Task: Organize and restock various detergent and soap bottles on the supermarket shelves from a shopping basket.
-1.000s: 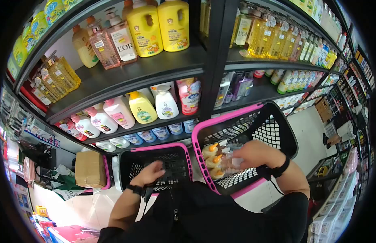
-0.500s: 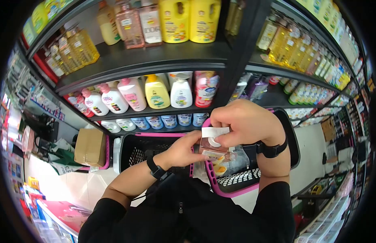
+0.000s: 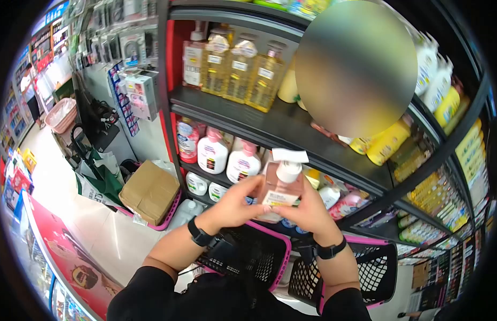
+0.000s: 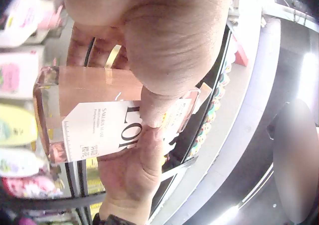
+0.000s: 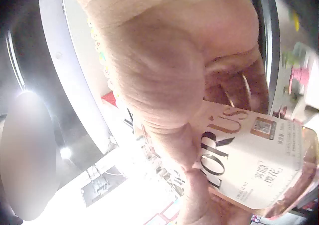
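Note:
Both hands hold a pink, clear-sided pump bottle (image 3: 274, 183) upright in front of the lower shelf. Its pump head (image 3: 289, 170) is white, with a white tag lying across the top. From the left side my left hand (image 3: 235, 207) grips it, thumb across the front. My right hand (image 3: 314, 213) grips the opposite side, and the two thumbs meet low on the bottle. A white label (image 4: 92, 130) with large dark letters shows in the left wrist view. In the right wrist view fingers curl behind the bottle (image 5: 264, 165).
Below the forearms stand a black basket with a pink rim (image 3: 285, 251) and a second black basket (image 3: 385, 273) to its right. A cardboard box (image 3: 149, 192) sits at the left. Ahead, shelves carry yellow bottles (image 3: 239, 72) above and white pump bottles (image 3: 212, 154) below.
The right hand has come up out of the right basket with the pink bottle, and the left hand has joined it. Bottle and hands are now higher, and the head view has turned left.

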